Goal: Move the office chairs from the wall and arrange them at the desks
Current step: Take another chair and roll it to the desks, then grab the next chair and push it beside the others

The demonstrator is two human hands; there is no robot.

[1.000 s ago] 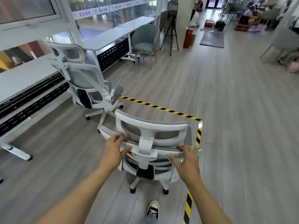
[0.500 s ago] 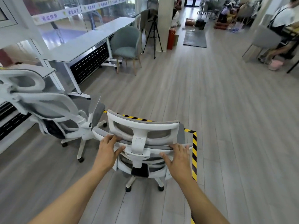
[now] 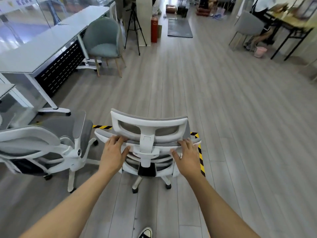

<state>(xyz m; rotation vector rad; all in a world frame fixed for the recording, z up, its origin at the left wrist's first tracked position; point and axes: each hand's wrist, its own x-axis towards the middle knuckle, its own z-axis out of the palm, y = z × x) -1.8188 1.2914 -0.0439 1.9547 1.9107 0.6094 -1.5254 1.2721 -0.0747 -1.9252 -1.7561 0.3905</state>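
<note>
A white office chair with grey mesh [image 3: 148, 124] stands right in front of me, its back towards me. My left hand [image 3: 113, 152] grips the top edge of its backrest on the left, fingers over the rim. My right hand [image 3: 187, 154] grips the same edge on the right. A second white office chair [image 3: 51, 143] stands close on the left, beside a white desk [image 3: 30, 57] with a black perforated panel.
Yellow-black tape [image 3: 199, 155] marks the floor around the chair. A green armchair [image 3: 103, 40], a tripod [image 3: 134, 24] and a red cylinder [image 3: 153, 29] stand ahead left. A seated person [image 3: 260, 18] is at a table far right. Open wood floor lies ahead.
The chair and I have rolled forward along the row of desks. The second chair has slid from ahead-left to beside me; the green armchair is nearer.
</note>
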